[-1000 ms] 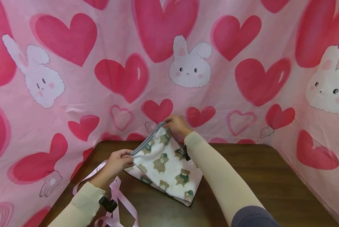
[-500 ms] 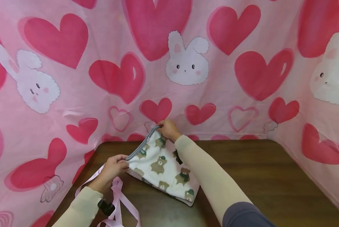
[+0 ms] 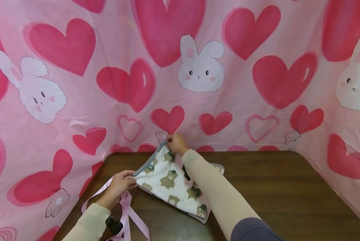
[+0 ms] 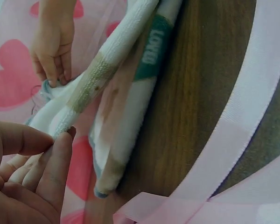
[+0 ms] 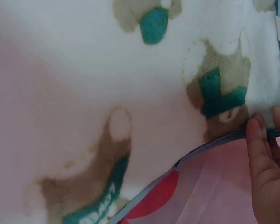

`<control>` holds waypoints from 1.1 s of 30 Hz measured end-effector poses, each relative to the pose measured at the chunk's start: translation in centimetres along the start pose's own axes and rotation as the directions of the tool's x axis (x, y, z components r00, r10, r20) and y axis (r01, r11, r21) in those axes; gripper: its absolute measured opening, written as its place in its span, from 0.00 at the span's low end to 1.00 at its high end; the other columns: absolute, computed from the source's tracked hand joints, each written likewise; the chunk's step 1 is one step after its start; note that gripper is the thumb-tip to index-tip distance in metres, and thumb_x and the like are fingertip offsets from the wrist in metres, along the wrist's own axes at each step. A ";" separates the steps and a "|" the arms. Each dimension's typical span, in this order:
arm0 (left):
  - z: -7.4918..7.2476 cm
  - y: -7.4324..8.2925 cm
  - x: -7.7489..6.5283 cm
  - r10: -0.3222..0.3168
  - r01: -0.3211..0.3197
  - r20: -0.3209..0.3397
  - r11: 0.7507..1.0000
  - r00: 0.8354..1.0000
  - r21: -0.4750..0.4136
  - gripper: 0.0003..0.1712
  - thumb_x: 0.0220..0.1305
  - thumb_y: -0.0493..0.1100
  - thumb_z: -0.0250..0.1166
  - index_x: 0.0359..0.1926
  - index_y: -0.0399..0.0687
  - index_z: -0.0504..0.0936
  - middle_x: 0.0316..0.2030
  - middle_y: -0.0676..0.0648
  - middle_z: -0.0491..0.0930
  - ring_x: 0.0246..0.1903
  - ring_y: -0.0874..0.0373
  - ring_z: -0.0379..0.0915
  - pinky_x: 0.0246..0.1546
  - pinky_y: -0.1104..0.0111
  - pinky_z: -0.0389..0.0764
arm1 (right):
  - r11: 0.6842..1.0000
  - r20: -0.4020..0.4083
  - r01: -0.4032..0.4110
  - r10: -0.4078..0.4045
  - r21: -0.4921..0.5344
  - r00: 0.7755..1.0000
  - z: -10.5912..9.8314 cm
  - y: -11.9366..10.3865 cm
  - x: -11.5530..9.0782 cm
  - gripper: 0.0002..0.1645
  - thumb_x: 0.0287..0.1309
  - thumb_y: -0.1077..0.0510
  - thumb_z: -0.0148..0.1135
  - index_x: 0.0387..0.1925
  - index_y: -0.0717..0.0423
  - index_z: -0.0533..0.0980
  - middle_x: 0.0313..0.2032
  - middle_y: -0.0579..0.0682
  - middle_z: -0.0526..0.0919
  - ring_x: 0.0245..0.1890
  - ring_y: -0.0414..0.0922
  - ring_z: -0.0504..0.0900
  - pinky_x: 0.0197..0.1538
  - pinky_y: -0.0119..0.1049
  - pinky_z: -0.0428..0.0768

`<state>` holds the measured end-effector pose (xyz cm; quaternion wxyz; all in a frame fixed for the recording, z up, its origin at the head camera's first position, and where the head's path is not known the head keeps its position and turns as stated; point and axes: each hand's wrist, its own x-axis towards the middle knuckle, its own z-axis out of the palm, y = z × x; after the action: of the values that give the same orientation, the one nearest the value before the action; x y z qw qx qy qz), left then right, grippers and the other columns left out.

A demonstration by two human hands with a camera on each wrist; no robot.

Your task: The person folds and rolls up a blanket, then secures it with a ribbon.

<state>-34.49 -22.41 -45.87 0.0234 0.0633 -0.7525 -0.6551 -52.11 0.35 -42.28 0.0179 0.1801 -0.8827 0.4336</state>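
At the left, the pink ribbon (image 3: 138, 220) lies in loops on the table (image 3: 276, 190), passing close by the left wrist. It looks easy to snag, so the forearm is best kept high and the cloth's lower edge clear of the loops.

The left hand (image 3: 119, 185) pinches the near end of the raised edge, thumb against fingertips with little but fabric between them. That light hold suits soft plush – a harder squeeze would likely bunch it.

The cloth (image 3: 169, 182), white with brown bears, slants up between the two hands, its lower part on the table. Its grey trim (image 3: 150, 159) runs from one pinch to the other with a slight sag; drawing the hands gently apart should straighten it. The left wrist view shows a second layer below the lifted one, its printed band of letters facing out, so it would pay to check that only the wanted layer is held.

The right hand (image 3: 177, 143) grips the far, higher corner right at the trim, thumb and fingers closed on it. Lowering both ends at an even pace would probably stop the edge from twisting. The right sleeve (image 3: 219, 195) crosses over the cloth and hides part of it – lifting that elbow would help keep the fabric from dragging.
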 end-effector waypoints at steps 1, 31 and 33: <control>0.0 -0.1 -0.1 -0.002 0.002 -0.005 1.000 1.000 0.002 0.21 0.57 0.21 0.58 0.53 0.21 0.70 0.34 0.39 0.81 0.31 0.57 0.77 0.36 0.63 0.82 | 1.000 0.004 0.010 -0.010 0.003 1.000 0.1 0.1 -0.1 0.09 0.62 0.64 0.64 0.44 0.61 0.82 0.27 0.53 0.79 0.12 0.43 0.74 0.18 0.33 0.76; 1.2 -1.8 1.4 -0.098 0.099 -0.016 0.994 0.995 0.036 0.22 0.66 0.33 0.58 0.57 0.26 0.65 0.43 0.32 0.74 0.32 0.52 0.78 0.38 0.59 0.82 | 0.992 0.338 0.126 -0.123 0.010 0.933 -1.3 4.7 -3.3 0.19 0.55 0.73 0.60 0.50 0.67 0.80 0.49 0.58 0.82 0.47 0.47 0.77 0.48 0.38 0.76; 0.9 -1.8 1.6 -0.100 0.100 -0.011 0.994 0.995 0.048 0.24 0.65 0.32 0.59 0.59 0.26 0.64 0.43 0.32 0.74 0.34 0.51 0.79 0.38 0.59 0.82 | 0.992 0.339 0.127 -0.116 -0.011 0.934 -2.5 5.5 -3.6 0.16 0.57 0.70 0.61 0.49 0.68 0.80 0.47 0.58 0.83 0.47 0.48 0.79 0.49 0.39 0.77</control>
<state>-36.06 -22.01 -47.83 -0.0077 0.1042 -0.7640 -0.6367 -50.88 6.41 -45.56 -0.1040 0.3055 -0.8668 0.3801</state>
